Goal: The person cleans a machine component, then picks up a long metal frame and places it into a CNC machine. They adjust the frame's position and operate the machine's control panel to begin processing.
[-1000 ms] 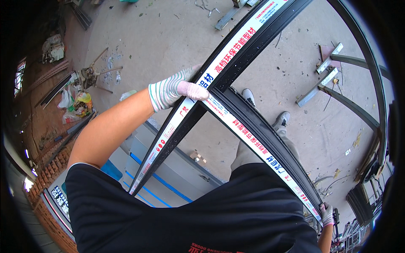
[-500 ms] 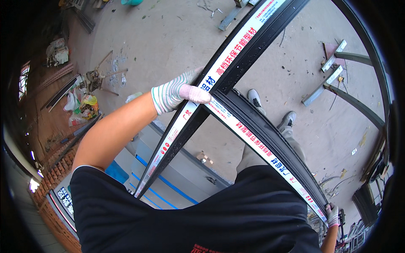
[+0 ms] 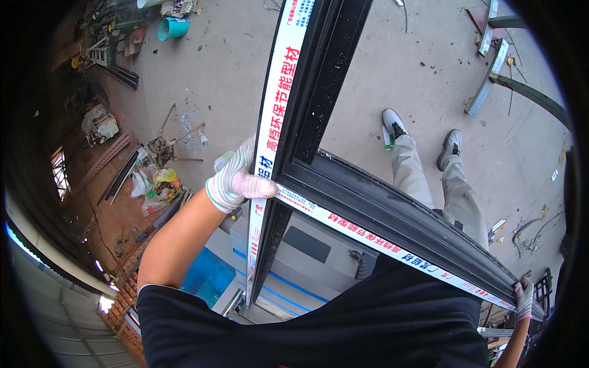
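A large black metal window or door frame spans the view before my body, with white printed film stuck along its faces. My left hand, in a striped knit glove, is closed round the upright bar where the crossbar meets it, thumb lying over the film. At the far end of the crossbar, low on the right, my gloved right hand wraps the frame; part of its fingers is hidden behind the bar. The upright's upper end runs out of view.
Grey metal equipment with blue stripes stands beneath the frame, near my body. Steel stands are at the upper right. A teal bucket, plastic bags and loose bars lie to the left. My legs show beyond the crossbar.
The frame has swung so that its upright bar stands straighter in view, and the crossbar has shifted down and right. Both hands keep their grip. The whole view has turned too.
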The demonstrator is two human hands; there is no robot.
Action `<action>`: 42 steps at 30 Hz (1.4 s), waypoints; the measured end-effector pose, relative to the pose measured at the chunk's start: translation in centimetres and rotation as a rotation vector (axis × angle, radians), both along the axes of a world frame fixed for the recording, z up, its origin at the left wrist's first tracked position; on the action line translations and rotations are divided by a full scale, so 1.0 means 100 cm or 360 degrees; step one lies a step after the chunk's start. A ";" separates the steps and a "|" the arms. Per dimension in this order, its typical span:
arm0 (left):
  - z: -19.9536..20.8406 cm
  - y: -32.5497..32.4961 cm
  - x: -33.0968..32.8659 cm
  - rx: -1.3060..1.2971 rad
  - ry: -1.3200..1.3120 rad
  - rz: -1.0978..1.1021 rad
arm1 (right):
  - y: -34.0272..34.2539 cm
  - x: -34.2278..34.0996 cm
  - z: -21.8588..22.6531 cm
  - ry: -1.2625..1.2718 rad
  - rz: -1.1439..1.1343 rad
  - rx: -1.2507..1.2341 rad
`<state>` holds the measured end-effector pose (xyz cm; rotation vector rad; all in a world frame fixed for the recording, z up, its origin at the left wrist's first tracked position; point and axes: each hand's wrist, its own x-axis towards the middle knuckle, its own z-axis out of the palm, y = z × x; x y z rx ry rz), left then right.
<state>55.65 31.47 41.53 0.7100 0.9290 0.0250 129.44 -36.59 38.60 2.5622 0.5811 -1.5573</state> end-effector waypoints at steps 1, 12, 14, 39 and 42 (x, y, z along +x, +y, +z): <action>0.002 -0.002 -0.001 0.0022 0.0048 0.0015 | -0.003 0.001 -0.002 -0.0014 0.0036 -0.0090; 0.019 -0.001 0.000 0.0036 0.0244 -0.0061 | 0.001 0.004 0.000 0.0077 -0.0120 -0.0098; 0.020 0.000 0.000 0.0011 0.0268 -0.0074 | 0.000 0.005 0.001 0.0132 -0.0079 -0.0105; 0.018 -0.002 0.002 -0.0007 0.0259 -0.0057 | 0.015 0.007 0.010 0.0114 0.0058 -0.0191; 0.017 -0.006 -0.006 0.0122 0.0213 -0.0061 | 0.015 -0.001 0.010 0.0112 0.0058 -0.0046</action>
